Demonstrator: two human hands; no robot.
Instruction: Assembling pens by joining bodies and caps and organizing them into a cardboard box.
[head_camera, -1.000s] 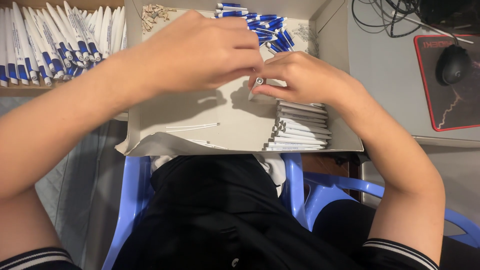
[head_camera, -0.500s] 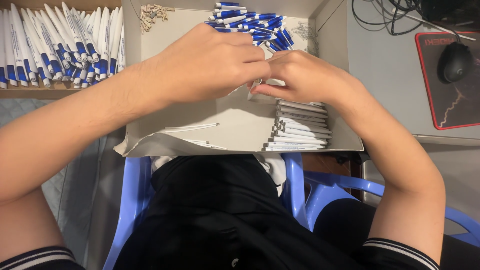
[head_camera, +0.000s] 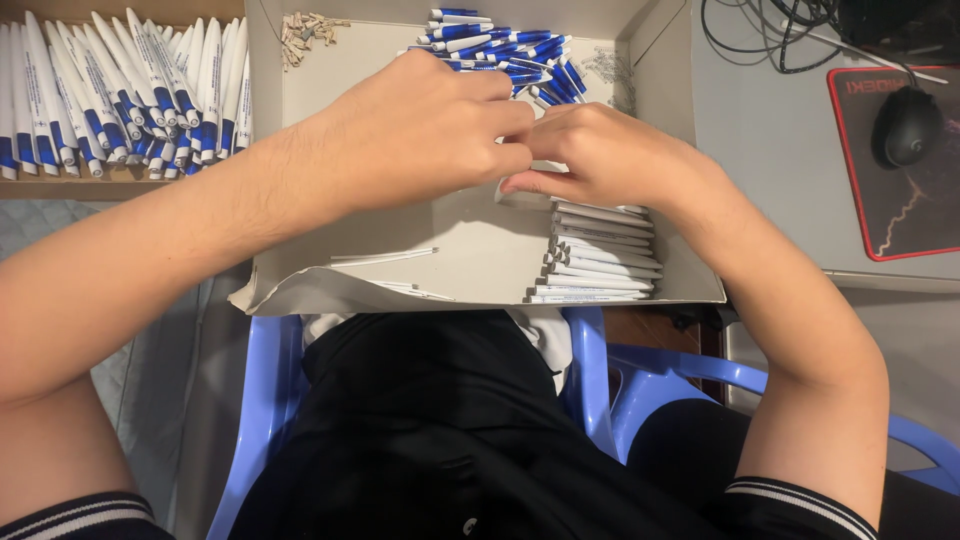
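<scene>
Blue plastic chair (head_camera: 600, 390): nearest of all, its arms poke out either side of the person's black-clad lap.
Cardboard box (head_camera: 480, 275): open tray resting over the lap, front flap sagging; if it tips, I'd say the contents slide off.
White barrels (head_camera: 600, 250): neat stack in the box's near right corner, just below the right hand; a brushing wrist could topple the rows.
Loose white refill (head_camera: 385, 257): lies alone on the box floor, apart from both hands.
Right hand (head_camera: 610, 160): curled, fingertips pinched toward the left hand; the part between them is hidden, so I cannot tell what it grips.
Left hand (head_camera: 420, 130): closed into a loose fist, knuckles up, touching the right; hold unseen too. A small piece could slip unnoticed.
Blue-and-white pen parts (head_camera: 510, 50): heaped at the far wall, just beyond the knuckles.
Finished pens (head_camera: 120, 100): ranked outside, far left.
Black mouse (head_camera: 905, 125): far right, on its pad.
</scene>
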